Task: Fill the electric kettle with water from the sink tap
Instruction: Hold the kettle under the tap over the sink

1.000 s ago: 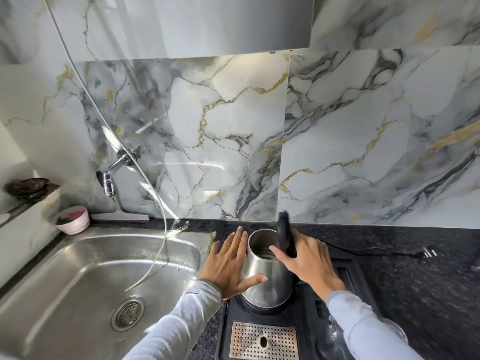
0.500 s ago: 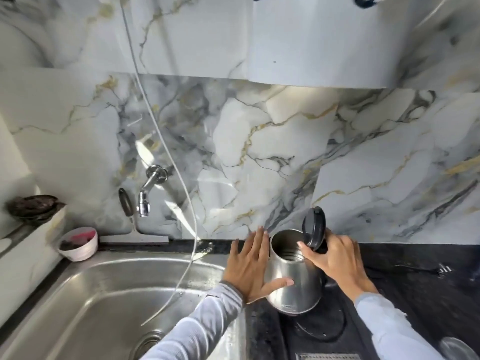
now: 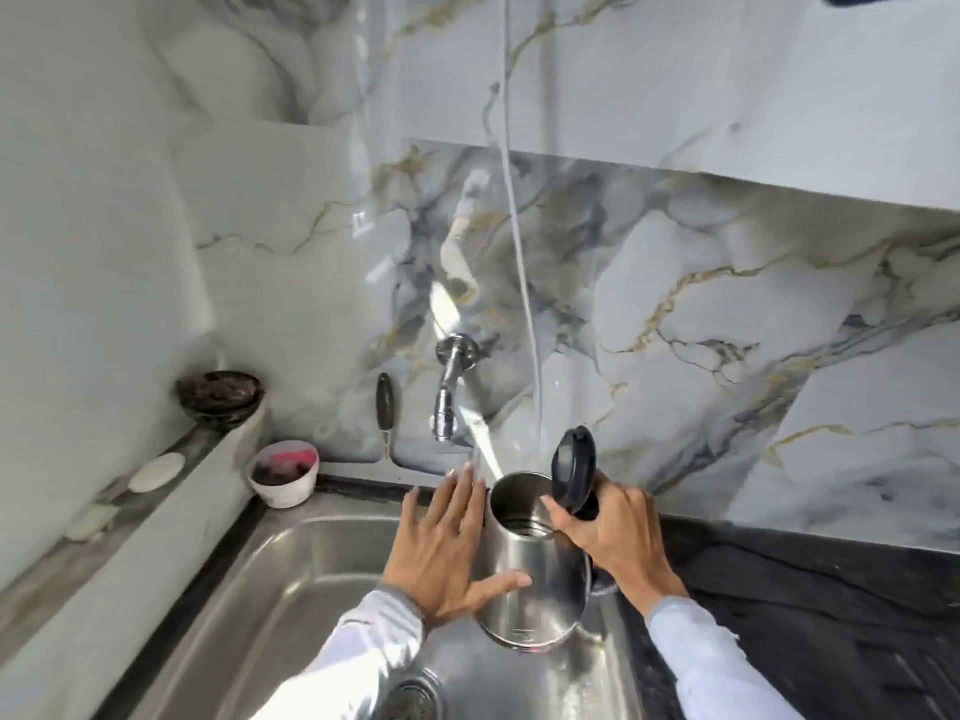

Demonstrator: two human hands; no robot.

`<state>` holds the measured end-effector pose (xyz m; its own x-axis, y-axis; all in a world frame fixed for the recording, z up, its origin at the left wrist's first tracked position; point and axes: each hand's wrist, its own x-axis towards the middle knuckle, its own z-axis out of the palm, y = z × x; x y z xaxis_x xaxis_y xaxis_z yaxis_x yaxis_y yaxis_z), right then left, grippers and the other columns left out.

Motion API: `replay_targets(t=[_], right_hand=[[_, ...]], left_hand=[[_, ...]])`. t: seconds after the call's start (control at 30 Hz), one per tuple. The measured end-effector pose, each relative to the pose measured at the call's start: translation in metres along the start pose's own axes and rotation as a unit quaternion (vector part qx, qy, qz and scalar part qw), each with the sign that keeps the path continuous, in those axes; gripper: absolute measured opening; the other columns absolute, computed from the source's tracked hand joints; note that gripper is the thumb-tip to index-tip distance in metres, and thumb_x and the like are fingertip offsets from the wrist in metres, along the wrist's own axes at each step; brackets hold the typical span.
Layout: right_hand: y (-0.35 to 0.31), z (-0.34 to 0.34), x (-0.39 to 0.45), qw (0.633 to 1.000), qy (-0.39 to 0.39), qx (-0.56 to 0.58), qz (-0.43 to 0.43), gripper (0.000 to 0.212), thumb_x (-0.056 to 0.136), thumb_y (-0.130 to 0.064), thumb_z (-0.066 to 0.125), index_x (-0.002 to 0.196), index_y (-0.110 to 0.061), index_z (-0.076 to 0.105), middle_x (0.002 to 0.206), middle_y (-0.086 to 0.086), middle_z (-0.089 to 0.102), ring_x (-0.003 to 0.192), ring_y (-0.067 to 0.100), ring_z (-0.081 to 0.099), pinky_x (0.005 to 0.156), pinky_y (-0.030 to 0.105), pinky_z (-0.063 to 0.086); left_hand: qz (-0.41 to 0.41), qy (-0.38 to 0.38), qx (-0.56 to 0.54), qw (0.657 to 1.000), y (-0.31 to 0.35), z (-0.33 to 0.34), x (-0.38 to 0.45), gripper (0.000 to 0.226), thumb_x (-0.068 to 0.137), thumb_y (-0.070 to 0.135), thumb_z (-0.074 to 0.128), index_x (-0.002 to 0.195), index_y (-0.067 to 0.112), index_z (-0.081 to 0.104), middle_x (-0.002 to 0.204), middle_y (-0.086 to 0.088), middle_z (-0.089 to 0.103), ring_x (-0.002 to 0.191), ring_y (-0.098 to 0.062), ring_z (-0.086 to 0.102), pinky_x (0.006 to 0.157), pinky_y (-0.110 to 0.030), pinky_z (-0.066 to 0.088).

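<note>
A steel sink (image 3: 291,579) lies below. Above it a kettle (image 3: 535,569) stands upright, lid open, right hand (image 3: 613,537) gripping its handle, left hand (image 3: 447,548) spread flat on its side. The tap (image 3: 448,407) sits up-left of its mouth.

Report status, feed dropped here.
Left hand flat against kettle, right hand gripping handle. Lid open, tap dry. Path clear.

Both hands (image 3: 447,553) hold the open kettle (image 3: 535,579) over the sink (image 3: 291,589).

Head camera looks down, close over the sink (image 3: 270,579).
</note>
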<state>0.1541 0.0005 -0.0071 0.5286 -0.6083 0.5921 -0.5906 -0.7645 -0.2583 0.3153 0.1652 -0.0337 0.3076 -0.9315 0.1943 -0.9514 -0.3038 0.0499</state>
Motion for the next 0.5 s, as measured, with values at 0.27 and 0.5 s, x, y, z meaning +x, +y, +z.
replay_targets(t=[0.27,0.5], right_hand=[[-0.064,0.067,0.012,0.999,-0.033,0.032,-0.005,0.072,0.066,-0.082,0.048,0.075,-0.015,0.073,0.062,0.011,0.074,0.065,0.036,0.072,0.061,0.039,0.056],[-0.072,0.095,0.022,0.998,-0.042,0.047,0.015,0.068,0.069,-0.082,0.052,0.074,-0.017,0.072,0.063,0.006,0.074,0.064,0.031,0.072,0.064,0.040,0.058]], left_hand=[[-0.035,-0.047,0.001,0.998,-0.086,0.017,-0.008,0.118,0.076,0.093,0.006,0.156,0.009,0.031,0.166,-0.012,0.030,0.150,-0.027,0.036,0.115,-0.066,0.032],[-0.122,0.046,-0.122,0.984,-0.115,-0.019,0.062,0.082,0.093,0.076,0.029,0.143,0.015,0.047,0.136,-0.012,0.066,0.125,-0.031,0.060,0.108,-0.051,0.042]])
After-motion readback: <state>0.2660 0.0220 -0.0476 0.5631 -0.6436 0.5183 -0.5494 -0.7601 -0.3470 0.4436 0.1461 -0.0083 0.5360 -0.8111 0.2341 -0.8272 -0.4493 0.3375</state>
